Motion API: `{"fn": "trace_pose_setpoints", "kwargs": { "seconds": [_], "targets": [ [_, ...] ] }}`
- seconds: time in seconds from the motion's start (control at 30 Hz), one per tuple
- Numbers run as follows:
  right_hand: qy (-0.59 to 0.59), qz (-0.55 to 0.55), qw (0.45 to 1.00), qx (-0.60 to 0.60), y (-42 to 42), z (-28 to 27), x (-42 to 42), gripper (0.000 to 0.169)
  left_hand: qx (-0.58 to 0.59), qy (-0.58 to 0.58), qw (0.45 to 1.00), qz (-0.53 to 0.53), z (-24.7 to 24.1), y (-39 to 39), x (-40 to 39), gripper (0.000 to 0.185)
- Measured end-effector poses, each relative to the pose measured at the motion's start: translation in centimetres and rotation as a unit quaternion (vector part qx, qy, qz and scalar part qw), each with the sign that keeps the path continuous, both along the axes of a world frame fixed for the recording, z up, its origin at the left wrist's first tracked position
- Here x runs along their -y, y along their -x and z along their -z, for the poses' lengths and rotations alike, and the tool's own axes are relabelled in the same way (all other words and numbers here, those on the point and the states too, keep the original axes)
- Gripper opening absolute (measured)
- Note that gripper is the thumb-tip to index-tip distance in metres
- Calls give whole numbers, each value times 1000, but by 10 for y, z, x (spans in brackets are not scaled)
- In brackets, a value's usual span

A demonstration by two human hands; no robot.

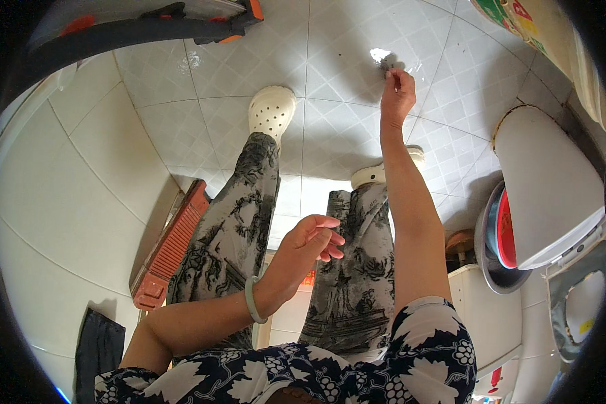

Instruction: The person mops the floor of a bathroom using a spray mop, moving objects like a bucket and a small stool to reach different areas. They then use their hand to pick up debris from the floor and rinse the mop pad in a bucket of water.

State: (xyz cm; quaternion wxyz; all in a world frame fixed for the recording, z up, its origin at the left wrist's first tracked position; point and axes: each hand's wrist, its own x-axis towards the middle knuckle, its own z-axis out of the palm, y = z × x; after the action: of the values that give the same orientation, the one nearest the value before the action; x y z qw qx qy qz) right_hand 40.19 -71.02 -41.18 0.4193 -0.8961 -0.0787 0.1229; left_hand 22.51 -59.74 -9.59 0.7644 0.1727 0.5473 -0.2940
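Observation:
My right hand [399, 93] reaches down to the tiled floor [343, 121], its thumb and fingertips pinched on a small dark tangled clump [388, 62]. What the clump is made of cannot be told; a bright wet-looking patch lies right beside it. My left hand [315, 240] hovers over my patterned trousers [351, 283] between the knees, fingers loosely curled and apart, with nothing in it. A pale bangle [254, 300] circles the left wrist. On my feet are cream perforated clogs [272, 111], set apart on the tiles.
A red plastic washboard [170, 247] leans along the tiled wall at left, near a black cloth [100, 353]. Stacked basins [507, 237] stand on the right, partly behind a white lid-like panel [550, 177]. A black-and-orange frame [217, 28] crosses the top left.

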Motion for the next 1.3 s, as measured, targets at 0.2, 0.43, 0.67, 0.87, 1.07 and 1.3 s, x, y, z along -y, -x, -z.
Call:
{"fn": "trace_pose_setpoints", "kwargs": {
  "seconds": [0.2,0.43,0.67,0.87,1.07,1.3],
  "targets": [
    [93,9,994,60,1,-12,-18,33,-11,4,1000,-9,1,1,0,32],
    [131,-20,987,87,2,-1,-38,19,-10,7,1000,-16,0,3,1,31],
    [77,-38,991,105,21,10,-59,11,-17,5,1000,3,2,7,0,30],
    [53,-79,993,73,32,5,-86,14,-8,7,1000,-20,3,3,2,31],
    [122,-215,958,144,26,12,-87,9,-10,8,1000,-14,0,4,2,31],
    [171,-132,970,112,6,24,-73,11,10,-7,1000,-10,10,4,5,32]
  ]
}}
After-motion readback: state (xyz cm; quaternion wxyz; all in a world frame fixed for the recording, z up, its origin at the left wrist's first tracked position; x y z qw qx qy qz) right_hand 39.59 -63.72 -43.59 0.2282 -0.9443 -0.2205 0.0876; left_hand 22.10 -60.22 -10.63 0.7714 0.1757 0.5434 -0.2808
